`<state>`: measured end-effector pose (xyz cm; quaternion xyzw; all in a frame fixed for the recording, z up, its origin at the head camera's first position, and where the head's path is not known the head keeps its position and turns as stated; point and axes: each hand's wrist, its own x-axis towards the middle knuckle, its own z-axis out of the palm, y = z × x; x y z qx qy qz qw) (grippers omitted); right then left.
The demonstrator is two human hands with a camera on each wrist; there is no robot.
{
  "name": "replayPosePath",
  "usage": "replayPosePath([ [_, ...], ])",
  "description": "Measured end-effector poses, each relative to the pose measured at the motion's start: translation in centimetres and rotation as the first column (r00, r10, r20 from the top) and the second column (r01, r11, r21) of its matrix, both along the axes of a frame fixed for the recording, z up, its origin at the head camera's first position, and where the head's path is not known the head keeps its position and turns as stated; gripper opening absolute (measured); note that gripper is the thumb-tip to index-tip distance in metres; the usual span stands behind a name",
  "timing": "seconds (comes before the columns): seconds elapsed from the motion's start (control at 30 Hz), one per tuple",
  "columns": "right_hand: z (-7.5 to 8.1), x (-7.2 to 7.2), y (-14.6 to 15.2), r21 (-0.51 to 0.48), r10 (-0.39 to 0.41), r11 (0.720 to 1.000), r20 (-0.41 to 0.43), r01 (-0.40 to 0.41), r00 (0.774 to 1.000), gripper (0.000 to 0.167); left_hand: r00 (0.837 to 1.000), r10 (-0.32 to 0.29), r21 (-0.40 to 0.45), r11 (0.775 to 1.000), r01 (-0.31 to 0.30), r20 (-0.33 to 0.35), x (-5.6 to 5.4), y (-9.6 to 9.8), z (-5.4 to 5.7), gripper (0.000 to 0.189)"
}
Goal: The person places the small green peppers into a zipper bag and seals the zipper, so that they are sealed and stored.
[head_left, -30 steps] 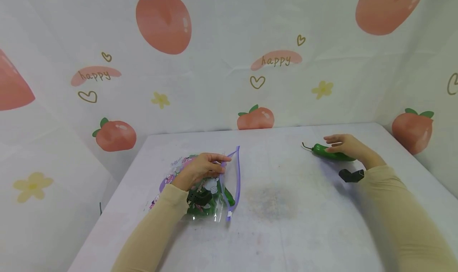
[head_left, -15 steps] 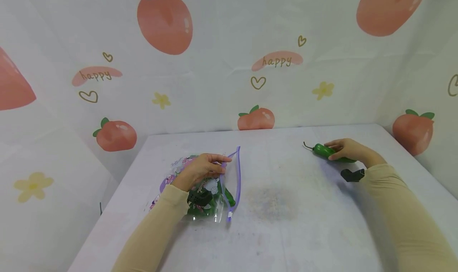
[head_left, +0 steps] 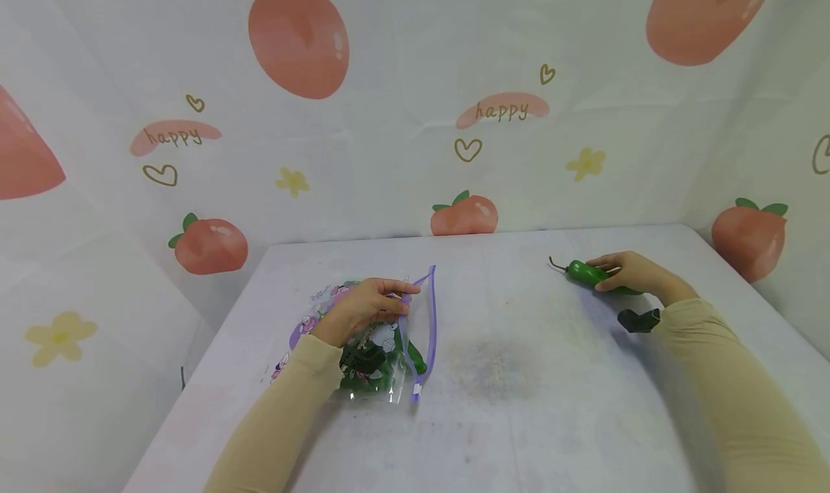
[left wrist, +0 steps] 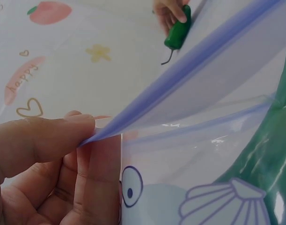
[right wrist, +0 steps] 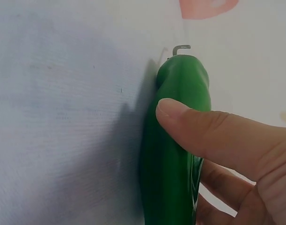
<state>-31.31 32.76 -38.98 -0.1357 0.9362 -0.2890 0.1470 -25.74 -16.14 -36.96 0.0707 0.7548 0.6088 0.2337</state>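
Note:
On the left of the table, my left hand (head_left: 366, 307) pinches the purple zip edge of a clear printed zip bag (head_left: 311, 320), whose mouth gapes toward the right. In the left wrist view the purple zip strip (left wrist: 157, 98) runs from between thumb and fingers. Inside the bag lies something green (head_left: 415, 357), partly covered by the print and my wrist. Over at the far right, my right hand (head_left: 638, 273) grips a long green pepper (head_left: 583, 273) from above, its thin stem pointing left. The right wrist view has the thumb laid across the green pepper (right wrist: 173, 154), fingers behind it.
The white table (head_left: 506, 435) has a greyish smudge (head_left: 493, 367) near its middle. A printed curtain (head_left: 389, 154) with peaches and hearts hangs behind and along both sides. Black wrist cameras are strapped to both wrists.
My right hand has come down onto the green pepper, thumb and fingers closing round it. The left hand and the bag have stayed where they were.

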Motion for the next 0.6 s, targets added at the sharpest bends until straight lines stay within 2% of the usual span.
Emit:
replayPosePath([
  [0.33,0.14,0.22,-0.42,0.017,-0.026,1.0,0.005,0.026,1.0,0.065,1.0,-0.018,0.01,1.0,0.019,-0.018,0.11,-0.13,0.01,0.042],
  [0.6,0.41,0.35,-0.75,0.007,-0.034,0.999,-0.041,0.034,0.999,0.067,1.0,-0.015,0.01,1.0,0.015,-0.011,0.03,-0.19,-0.08,0.041],
])
